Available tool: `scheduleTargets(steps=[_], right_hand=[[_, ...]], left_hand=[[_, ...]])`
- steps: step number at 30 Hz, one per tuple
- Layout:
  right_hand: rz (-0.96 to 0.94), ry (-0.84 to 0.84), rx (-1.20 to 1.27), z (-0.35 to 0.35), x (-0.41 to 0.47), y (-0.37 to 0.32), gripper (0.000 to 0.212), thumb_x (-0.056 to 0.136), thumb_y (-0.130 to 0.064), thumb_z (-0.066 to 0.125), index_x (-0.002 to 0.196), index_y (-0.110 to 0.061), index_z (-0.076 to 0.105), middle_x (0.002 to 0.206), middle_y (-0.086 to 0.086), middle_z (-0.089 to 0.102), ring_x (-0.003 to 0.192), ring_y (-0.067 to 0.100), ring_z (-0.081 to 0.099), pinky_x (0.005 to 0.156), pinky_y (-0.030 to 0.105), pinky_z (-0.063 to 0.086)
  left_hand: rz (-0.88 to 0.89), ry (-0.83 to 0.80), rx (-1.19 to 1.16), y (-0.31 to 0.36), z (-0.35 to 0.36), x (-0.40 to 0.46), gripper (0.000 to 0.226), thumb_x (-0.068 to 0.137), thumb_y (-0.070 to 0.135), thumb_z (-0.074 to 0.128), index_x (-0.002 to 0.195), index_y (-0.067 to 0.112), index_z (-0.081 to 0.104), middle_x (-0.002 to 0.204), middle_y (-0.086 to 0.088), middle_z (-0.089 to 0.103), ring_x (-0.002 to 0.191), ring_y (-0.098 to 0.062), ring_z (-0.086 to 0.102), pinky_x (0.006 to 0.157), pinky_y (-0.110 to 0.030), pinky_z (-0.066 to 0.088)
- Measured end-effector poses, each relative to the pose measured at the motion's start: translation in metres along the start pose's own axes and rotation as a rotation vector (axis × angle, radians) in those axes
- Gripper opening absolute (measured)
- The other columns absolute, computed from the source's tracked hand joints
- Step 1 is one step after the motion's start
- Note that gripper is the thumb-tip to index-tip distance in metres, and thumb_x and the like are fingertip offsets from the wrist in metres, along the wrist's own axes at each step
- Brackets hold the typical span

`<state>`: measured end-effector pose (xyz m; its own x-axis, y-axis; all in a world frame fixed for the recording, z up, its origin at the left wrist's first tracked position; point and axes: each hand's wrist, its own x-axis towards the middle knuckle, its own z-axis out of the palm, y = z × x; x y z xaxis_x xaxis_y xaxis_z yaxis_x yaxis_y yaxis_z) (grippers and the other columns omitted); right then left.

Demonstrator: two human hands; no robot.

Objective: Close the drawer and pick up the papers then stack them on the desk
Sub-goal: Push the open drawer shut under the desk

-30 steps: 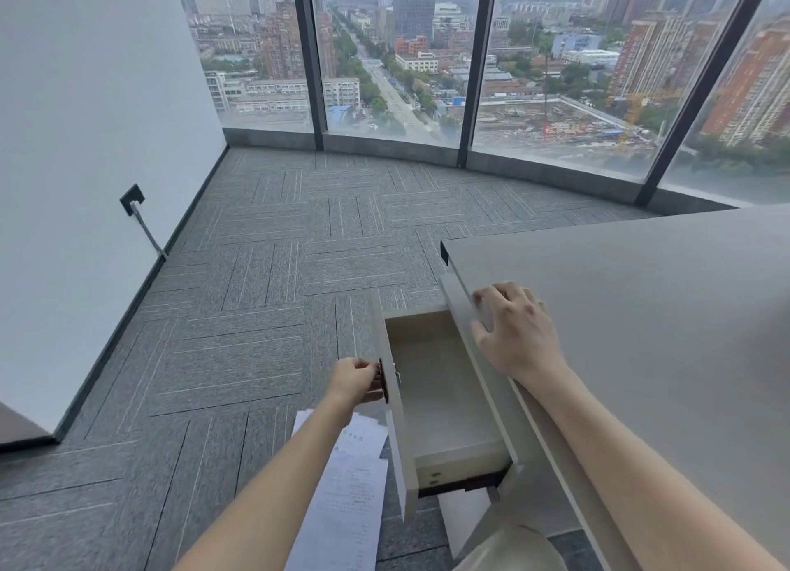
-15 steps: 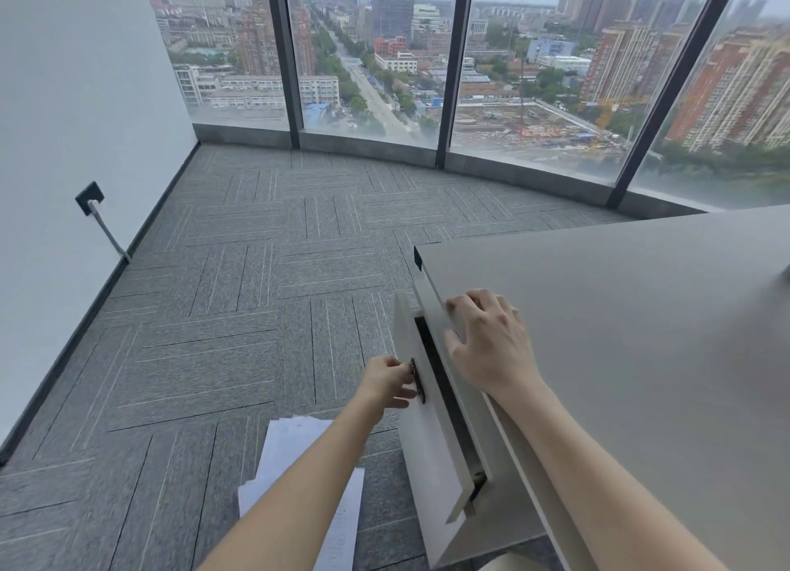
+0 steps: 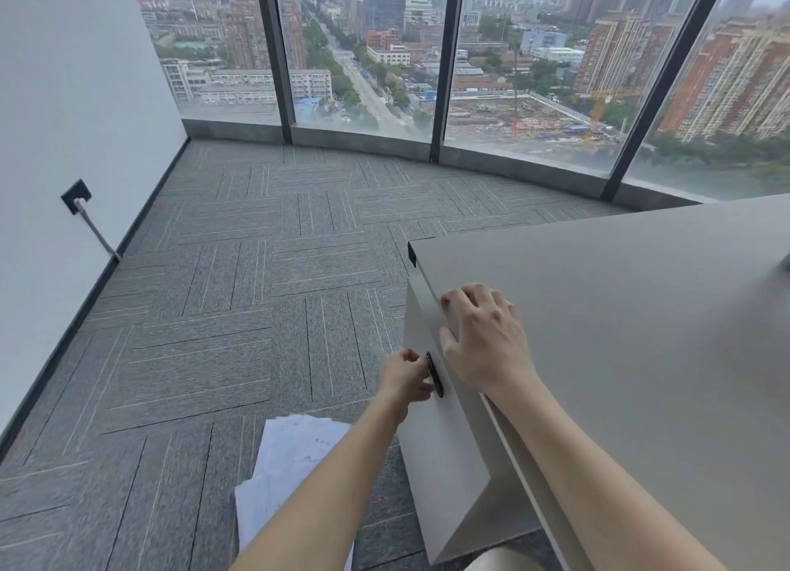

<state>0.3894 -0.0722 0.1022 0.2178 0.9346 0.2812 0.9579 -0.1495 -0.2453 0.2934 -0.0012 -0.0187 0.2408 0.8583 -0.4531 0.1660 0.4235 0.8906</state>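
Observation:
The beige drawer front (image 3: 431,438) sits flush against the side of the desk (image 3: 632,326), with no gap showing. My left hand (image 3: 404,376) is closed around the small dark drawer handle (image 3: 434,373). Palm down, my right hand (image 3: 485,339) rests on the left edge of the desk, fingers spread and holding nothing. Several white printed papers (image 3: 290,455) lie loosely overlapped on the carpet below, partly hidden by my left forearm.
Grey carpet tiles (image 3: 239,314) stretch to a curved row of floor-to-ceiling windows (image 3: 363,57). A white wall (image 3: 64,121) at the left has a dark socket (image 3: 76,196) with a white cable running to the floor.
The drawer went from wide open to fully shut as my left hand pushed it in by the handle. My right hand stayed on the desk edge. The view shifted left.

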Motion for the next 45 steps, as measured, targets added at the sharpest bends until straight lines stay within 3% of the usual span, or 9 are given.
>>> scheduleTargets(steps=[7, 11, 14, 17, 20, 25, 33, 38, 45], right_hand=[[0.007, 0.001, -0.021, 0.000, 0.000, -0.002, 0.030, 0.082, -0.029, 0.057, 0.111, -0.023, 0.058, 0.119, 0.002, 0.058, 0.114, 0.029, 0.051, 0.102, 0.039, 0.038], [0.008, -0.008, -0.013, -0.001, -0.001, -0.003, 0.029, 0.083, -0.030, 0.057, 0.112, -0.024, 0.057, 0.121, 0.002, 0.057, 0.116, 0.028, 0.050, 0.103, 0.038, 0.037], [0.009, -0.003, -0.010, -0.002, -0.001, -0.002, 0.030, 0.084, -0.031, 0.057, 0.113, -0.024, 0.058, 0.121, 0.001, 0.057, 0.116, 0.028, 0.051, 0.103, 0.038, 0.037], [0.010, 0.001, -0.008, -0.001, -0.001, -0.002, 0.029, 0.083, -0.030, 0.058, 0.111, -0.023, 0.058, 0.119, 0.001, 0.057, 0.114, 0.028, 0.051, 0.102, 0.037, 0.036], [0.012, 0.004, 0.000, -0.001, -0.001, -0.001, 0.028, 0.083, -0.030, 0.057, 0.110, -0.024, 0.058, 0.118, 0.001, 0.057, 0.114, 0.028, 0.051, 0.102, 0.037, 0.036], [0.014, 0.001, 0.005, 0.000, -0.001, -0.001, 0.029, 0.083, -0.031, 0.057, 0.111, -0.023, 0.057, 0.119, 0.001, 0.057, 0.114, 0.027, 0.051, 0.102, 0.037, 0.036], [0.007, 0.001, 0.013, 0.000, -0.001, 0.001, 0.028, 0.083, -0.031, 0.055, 0.109, -0.024, 0.057, 0.120, 0.001, 0.057, 0.115, 0.027, 0.051, 0.103, 0.037, 0.037], [0.002, -0.012, 0.016, -0.002, -0.002, 0.002, 0.027, 0.084, -0.031, 0.057, 0.110, -0.023, 0.059, 0.121, 0.002, 0.057, 0.115, 0.027, 0.051, 0.102, 0.038, 0.038], [0.022, -0.062, 0.018, -0.009, -0.006, -0.001, 0.032, 0.086, -0.030, 0.057, 0.118, -0.023, 0.061, 0.128, 0.003, 0.058, 0.119, 0.028, 0.050, 0.102, 0.037, 0.036]], left_hand=[[-0.008, -0.018, 0.003, -0.003, -0.001, 0.001, 0.015, 0.087, 0.023, 0.058, 0.082, 0.010, 0.054, 0.082, -0.009, 0.066, 0.062, -0.024, 0.065, 0.067, -0.036, 0.056], [-0.083, -0.087, 0.015, -0.001, -0.008, 0.007, 0.018, 0.082, 0.024, 0.062, 0.086, 0.008, 0.056, 0.082, -0.010, 0.064, 0.059, -0.024, 0.065, 0.054, -0.030, 0.054], [-0.177, -0.123, -0.009, 0.004, -0.008, 0.012, 0.017, 0.078, 0.020, 0.059, 0.065, 0.013, 0.051, 0.054, -0.001, 0.045, 0.035, -0.013, 0.041, 0.039, -0.016, 0.032], [-0.285, -0.134, -0.084, 0.005, -0.005, 0.019, 0.027, 0.080, 0.017, 0.053, 0.055, 0.018, 0.041, 0.043, 0.005, 0.030, 0.031, -0.010, 0.022, 0.039, -0.015, 0.015], [-0.417, -0.161, -0.157, 0.005, -0.005, 0.021, 0.027, 0.082, 0.017, 0.048, 0.055, 0.017, 0.045, 0.049, 0.005, 0.036, 0.035, -0.009, 0.027, 0.038, -0.016, 0.020], [-0.538, -0.225, -0.100, 0.014, -0.007, 0.026, 0.034, 0.084, 0.016, 0.041, 0.051, 0.017, 0.043, 0.035, 0.006, 0.040, 0.024, -0.008, 0.036, 0.033, -0.011, 0.024], [-0.383, -0.187, 0.104, 0.016, -0.005, 0.017, 0.026, 0.084, 0.021, 0.040, 0.059, 0.014, 0.045, 0.039, 0.001, 0.039, 0.032, -0.013, 0.033, 0.038, -0.013, 0.026], [-0.223, -0.099, 0.331, 0.010, -0.021, 0.001, 0.036, 0.089, 0.026, 0.034, 0.077, 0.000, 0.057, 0.060, -0.013, 0.054, 0.047, -0.023, 0.050, 0.050, -0.025, 0.043], [-0.057, -0.059, 0.570, 0.005, -0.078, -0.052, 0.036, 0.093, 0.021, 0.034, 0.076, -0.002, 0.057, 0.062, -0.013, 0.058, 0.047, -0.025, 0.055, 0.049, -0.028, 0.045]])
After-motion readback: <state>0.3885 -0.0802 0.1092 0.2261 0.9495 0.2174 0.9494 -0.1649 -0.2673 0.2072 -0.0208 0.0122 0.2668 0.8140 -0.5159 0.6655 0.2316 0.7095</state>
